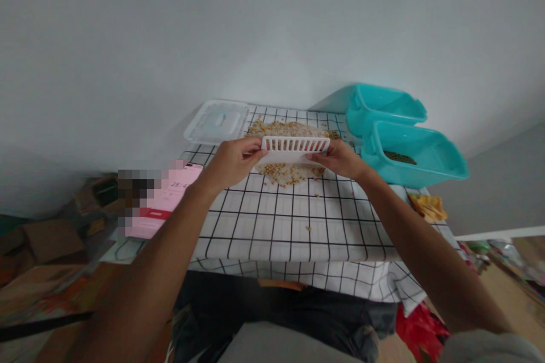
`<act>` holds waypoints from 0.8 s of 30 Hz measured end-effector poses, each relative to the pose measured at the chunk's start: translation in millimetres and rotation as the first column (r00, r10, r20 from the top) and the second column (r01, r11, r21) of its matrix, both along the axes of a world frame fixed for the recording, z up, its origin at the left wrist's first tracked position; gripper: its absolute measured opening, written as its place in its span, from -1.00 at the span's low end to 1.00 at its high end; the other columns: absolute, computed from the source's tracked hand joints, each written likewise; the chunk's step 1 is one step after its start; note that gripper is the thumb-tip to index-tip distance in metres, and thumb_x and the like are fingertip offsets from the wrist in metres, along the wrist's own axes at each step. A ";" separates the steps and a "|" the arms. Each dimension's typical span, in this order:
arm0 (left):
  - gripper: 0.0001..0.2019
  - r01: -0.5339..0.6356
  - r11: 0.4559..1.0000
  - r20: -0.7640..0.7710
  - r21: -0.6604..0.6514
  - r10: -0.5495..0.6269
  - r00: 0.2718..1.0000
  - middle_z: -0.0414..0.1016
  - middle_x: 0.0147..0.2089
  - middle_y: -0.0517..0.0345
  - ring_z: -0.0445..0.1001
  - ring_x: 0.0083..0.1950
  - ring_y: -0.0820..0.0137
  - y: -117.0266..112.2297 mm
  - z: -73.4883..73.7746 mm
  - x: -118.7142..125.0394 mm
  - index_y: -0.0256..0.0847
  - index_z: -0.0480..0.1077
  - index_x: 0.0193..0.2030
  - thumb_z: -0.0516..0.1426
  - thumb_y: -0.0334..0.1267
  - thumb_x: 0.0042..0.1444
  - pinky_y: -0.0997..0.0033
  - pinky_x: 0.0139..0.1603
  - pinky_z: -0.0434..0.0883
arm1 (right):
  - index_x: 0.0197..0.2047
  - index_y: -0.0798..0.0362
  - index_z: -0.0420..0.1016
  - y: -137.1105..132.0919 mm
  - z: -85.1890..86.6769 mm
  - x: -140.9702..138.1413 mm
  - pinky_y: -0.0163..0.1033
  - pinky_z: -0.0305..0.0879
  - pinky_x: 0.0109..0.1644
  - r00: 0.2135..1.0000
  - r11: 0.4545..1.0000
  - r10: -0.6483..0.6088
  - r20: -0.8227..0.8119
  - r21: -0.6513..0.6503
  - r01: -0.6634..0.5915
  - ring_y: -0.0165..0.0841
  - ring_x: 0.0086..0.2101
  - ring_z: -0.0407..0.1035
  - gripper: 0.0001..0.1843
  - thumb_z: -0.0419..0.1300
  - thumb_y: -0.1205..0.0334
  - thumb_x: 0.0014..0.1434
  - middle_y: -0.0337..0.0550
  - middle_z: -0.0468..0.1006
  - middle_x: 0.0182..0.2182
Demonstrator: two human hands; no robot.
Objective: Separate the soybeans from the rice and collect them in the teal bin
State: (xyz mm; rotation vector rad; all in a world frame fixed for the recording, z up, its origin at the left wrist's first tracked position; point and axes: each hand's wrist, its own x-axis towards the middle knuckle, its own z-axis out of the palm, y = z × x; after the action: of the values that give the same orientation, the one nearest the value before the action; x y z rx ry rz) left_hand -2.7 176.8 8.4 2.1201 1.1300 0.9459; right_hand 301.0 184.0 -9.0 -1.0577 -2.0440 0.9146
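Note:
Between my two hands is a white slotted plastic panel (289, 155), held upright with its row of slots along the top. My left hand (237, 160) pinches its left end, and my right hand (339, 157) grips its right end, the thumb on the near face. Spread around the panel lies a pile of mixed grains (293, 127), with yellow kernels among paler, finer ones. More kernels (284, 173) show on the near side of the panel. The panel hides the middle of the pile.
A checked cloth (255, 218) covers the table against the wall. Two turquoise bins (434, 144) stand at the right, the nearer holding green grains (399, 157). A clear lid (219, 121) lies back left, a pink device (164, 201) at left, a yellow cloth (428, 207) at right.

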 end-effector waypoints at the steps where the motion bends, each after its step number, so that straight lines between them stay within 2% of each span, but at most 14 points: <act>1: -0.74 0.002 1.000 0.007 -0.001 -0.002 1.000 0.67 -0.05 0.05 0.63 -0.03 0.26 -0.5 -0.3 0.2 -0.18 0.56 -0.05 0.14 -0.10 0.31 0.22 0.10 0.57 | 0.04 0.06 0.64 -0.6 0.1 0.0 -0.08 0.52 0.03 1.000 1.000 -0.001 0.004 -0.005 0.001 -0.22 -0.13 0.59 -0.64 0.26 0.04 0.28 -0.12 0.71 -0.06; 8: -0.75 -0.051 0.998 -0.006 0.047 0.051 0.999 0.67 -0.10 0.06 0.63 -0.07 0.26 3.5 10.8 -2.2 -0.20 0.57 -0.10 0.17 -0.09 0.28 0.24 0.06 0.58 | 0.05 0.03 0.65 7.6 7.6 -5.5 -0.01 0.46 0.18 1.000 0.999 0.010 -0.014 0.042 -0.010 -0.17 -0.02 0.57 -0.66 0.26 0.07 0.29 -0.12 0.69 -0.01; 13: -0.78 -0.114 0.988 -0.044 0.100 0.119 0.992 0.68 -0.13 0.10 0.64 -0.11 0.26 7.0 17.6 -13.5 -0.13 0.56 -0.14 0.17 -0.08 0.28 0.28 0.00 0.59 | 0.02 0.04 0.65 24.8 12.7 -17.2 -0.06 0.47 0.16 0.999 0.998 0.034 -0.016 0.055 -0.033 -0.19 -0.02 0.57 -0.66 0.28 0.05 0.27 -0.10 0.70 -0.02; 20: -0.78 -0.200 0.977 -0.047 0.071 0.204 0.978 0.71 -0.12 0.10 0.67 -0.10 0.26 -3.4 6.1 -24.5 -0.13 0.55 -0.12 0.18 -0.08 0.26 0.29 -0.02 0.62 | 0.03 0.04 0.64 41.7 2.4 -30.3 -0.08 0.51 0.08 0.994 0.993 0.114 -0.001 0.007 -0.114 -0.23 -0.11 0.58 -0.63 0.28 0.02 0.25 -0.16 0.71 -0.07; 24: -0.77 -0.232 0.972 -0.018 0.044 0.233 0.972 0.72 -0.10 0.10 0.67 -0.09 0.26 -5.3 1.3 -27.3 -0.14 0.55 -0.11 0.20 -0.07 0.24 0.28 0.00 0.63 | -0.03 0.07 0.65 43.3 3.3 -34.9 -0.09 0.51 0.03 0.993 0.993 0.117 0.004 0.025 -0.117 -0.25 -0.16 0.57 -0.64 0.30 0.02 0.24 -0.15 0.71 -0.13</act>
State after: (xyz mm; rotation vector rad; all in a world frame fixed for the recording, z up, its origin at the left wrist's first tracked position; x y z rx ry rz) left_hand -30.0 171.4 9.8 2.0673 1.4048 1.0598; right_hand 266.1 227.4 -5.7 -0.9348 -2.1325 0.9441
